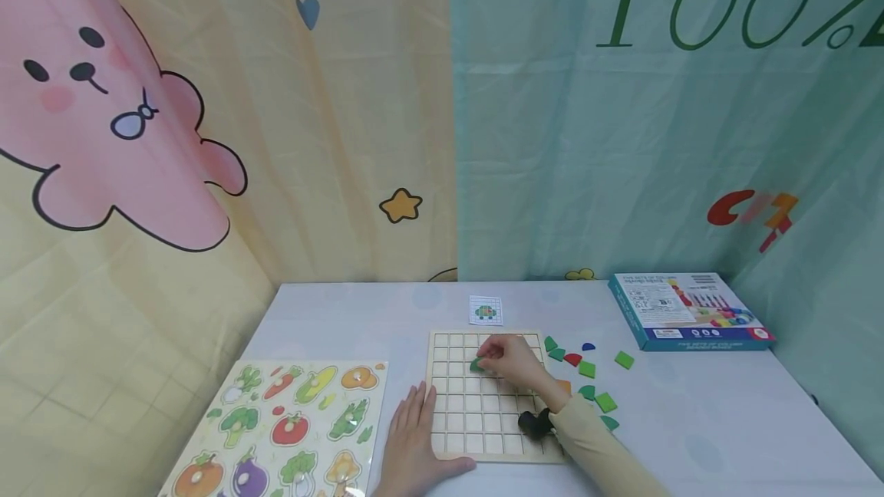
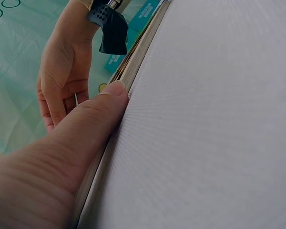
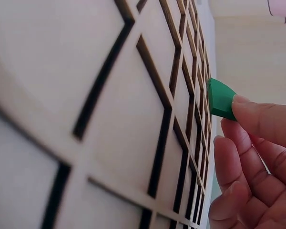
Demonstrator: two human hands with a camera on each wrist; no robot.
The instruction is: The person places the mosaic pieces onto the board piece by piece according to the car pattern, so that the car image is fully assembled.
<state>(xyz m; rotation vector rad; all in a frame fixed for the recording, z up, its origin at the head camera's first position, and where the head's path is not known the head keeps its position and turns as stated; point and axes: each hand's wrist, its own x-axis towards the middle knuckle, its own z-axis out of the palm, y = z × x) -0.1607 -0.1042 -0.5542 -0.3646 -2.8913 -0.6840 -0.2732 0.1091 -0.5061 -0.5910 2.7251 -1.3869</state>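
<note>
A wooden grid board (image 1: 449, 405) lies flat on the table. My right hand (image 1: 514, 363) is over its upper part and pinches a small green piece (image 3: 220, 99) with one curved edge, between thumb and finger. In the right wrist view the piece is at the grid's surface; whether it touches cannot be told. My left hand (image 1: 413, 443) rests at the board's lower left corner, fingers extended along the left side and thumb against the front edge. Behind the board lies a small card (image 1: 486, 311) with a coloured picture on a grid.
Right of the board lie several loose pieces, among them a green square (image 1: 625, 360), a red piece (image 1: 573, 360), a blue half-round (image 1: 588, 347) and an orange piece (image 1: 564, 387). A vegetable picture board (image 1: 262, 397) lies at left. A flat box (image 1: 691, 313) is at back right.
</note>
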